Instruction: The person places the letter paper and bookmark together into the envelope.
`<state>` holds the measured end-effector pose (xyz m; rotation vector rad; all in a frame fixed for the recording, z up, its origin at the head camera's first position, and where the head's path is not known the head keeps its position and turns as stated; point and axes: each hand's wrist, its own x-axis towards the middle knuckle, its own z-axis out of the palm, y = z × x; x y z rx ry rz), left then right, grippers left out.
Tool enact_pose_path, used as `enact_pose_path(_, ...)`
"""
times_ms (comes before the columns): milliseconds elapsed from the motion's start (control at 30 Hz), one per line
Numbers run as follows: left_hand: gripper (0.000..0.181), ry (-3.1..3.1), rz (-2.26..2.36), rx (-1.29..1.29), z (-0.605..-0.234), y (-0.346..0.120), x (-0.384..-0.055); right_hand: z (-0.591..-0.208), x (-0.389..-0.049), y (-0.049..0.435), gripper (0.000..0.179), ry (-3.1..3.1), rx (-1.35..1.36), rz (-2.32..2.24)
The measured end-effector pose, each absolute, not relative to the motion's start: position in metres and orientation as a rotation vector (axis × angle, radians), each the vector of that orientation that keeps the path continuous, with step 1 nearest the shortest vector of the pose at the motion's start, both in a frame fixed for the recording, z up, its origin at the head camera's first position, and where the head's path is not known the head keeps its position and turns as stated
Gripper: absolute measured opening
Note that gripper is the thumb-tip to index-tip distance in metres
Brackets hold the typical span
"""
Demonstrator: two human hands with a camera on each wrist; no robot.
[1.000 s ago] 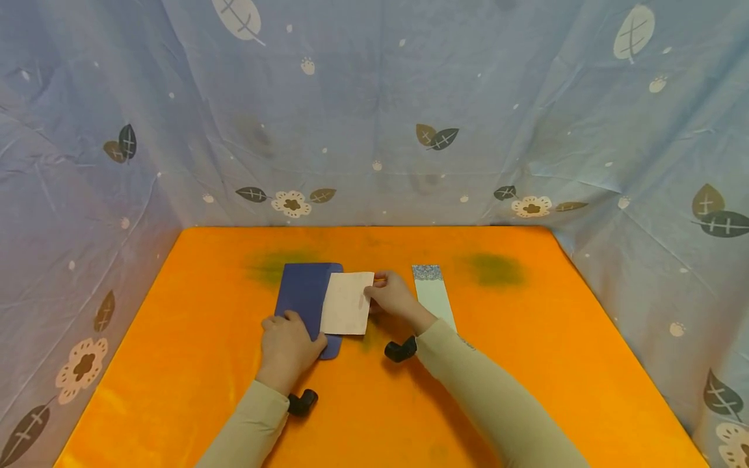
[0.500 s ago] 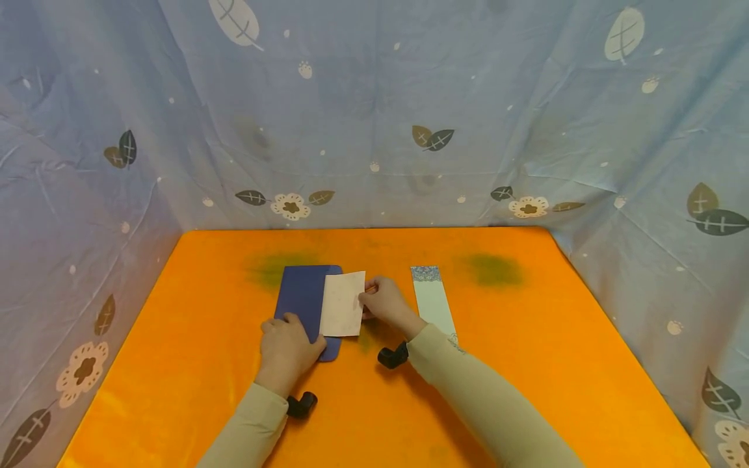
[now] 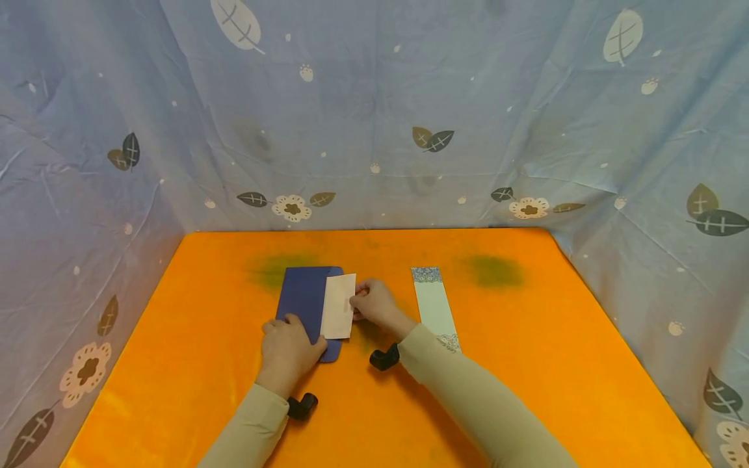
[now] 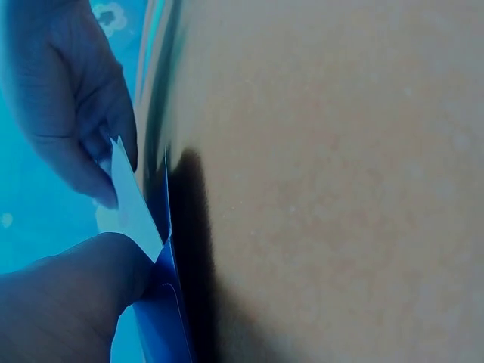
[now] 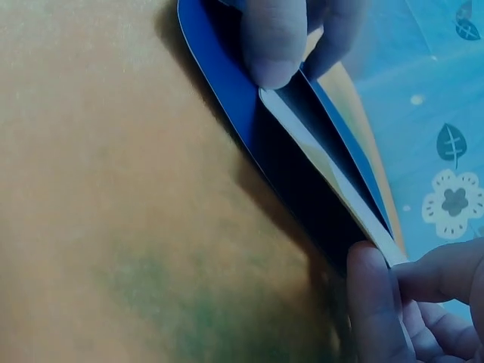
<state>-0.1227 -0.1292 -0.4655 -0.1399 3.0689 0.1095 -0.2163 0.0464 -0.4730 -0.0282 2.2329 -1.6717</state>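
Observation:
A dark blue envelope (image 3: pixel 303 292), its flap open to the right, lies on the orange cloth. My left hand (image 3: pixel 289 351) grips its near edge, the thumb (image 5: pixel 276 49) by the mouth and fingers on the other side. A folded sheet of pale pink paper (image 3: pixel 338 305) is partly inside the mouth, its right part sticking out over the flap. With thumb and fingertips my right hand (image 3: pixel 377 305) pinches the paper's outer edge. The right wrist view shows the paper (image 5: pixel 333 174) edge-on between the envelope's flap and its body. The paper's left part is hidden inside.
To the right lies a pale green strip of paper (image 3: pixel 435 309) with grey lace patterns at its ends, close to the right sleeve (image 3: pixel 462 390). A bluish curtain (image 3: pixel 374 97) with leaves and flowers walls the orange table (image 3: pixel 526 364) at the back and sides.
My right hand has moved left with the paper, so less of it shows outside the envelope. The left hand has stayed in place. More of the green strip's near end shows.

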Motion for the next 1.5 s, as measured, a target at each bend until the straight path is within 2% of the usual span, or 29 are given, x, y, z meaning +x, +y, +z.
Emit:
enact_pose_path(900, 0.091, 3.119, 0.171, -0.162, -0.472, -0.130, -0.119, -0.474, -0.211, 0.031, 0.020, 2.294, -0.086, -1.629)
enact_pose_path(1500, 0.090, 3.110, 0.245, -0.170, -0.470, -0.133, -0.120, -0.478, -0.218, 0.015, 0.013, 2.221, 0.011, -1.630)
